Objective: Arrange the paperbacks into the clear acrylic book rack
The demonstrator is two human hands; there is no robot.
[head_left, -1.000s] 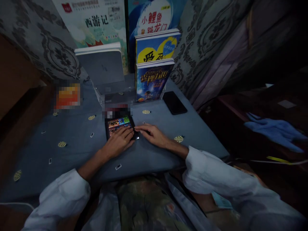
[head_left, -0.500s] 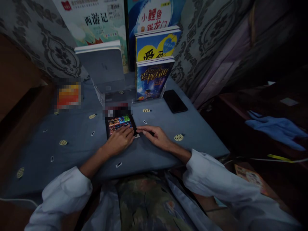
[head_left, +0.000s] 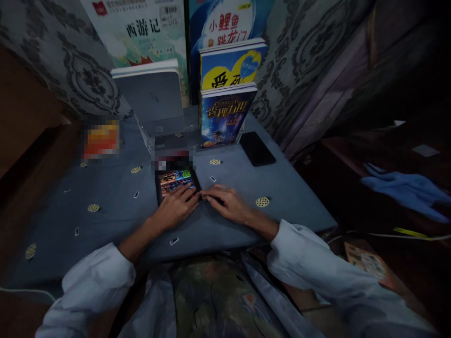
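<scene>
A flat, dark-edged thing (head_left: 169, 179) with rows of small colourful pictures lies on the cloth-covered table in front of me; its far part is blurred by pixels. My left hand (head_left: 179, 204) rests across its near part, fingers stretched out and lying on it, hiding much of the pictures. At its near right corner is my right hand (head_left: 227, 203), thumb and forefinger brought together in a pinch by the left fingertips. Whatever sits between those fingers is too small to make out.
Beyond the hands, books (head_left: 225, 112) and a grey-backed book (head_left: 153, 98) stand in a clear holder (head_left: 186, 141). A black phone (head_left: 257, 149) lies to the right. A pixelated orange item (head_left: 101, 141) is at the left. Blue cloth (head_left: 405, 188) lies off the table's right side.
My right fingers have curled in and closed at the thing's corner, where a small pale patch showed before. My left hand has shifted only slightly. The view has moved a little.
</scene>
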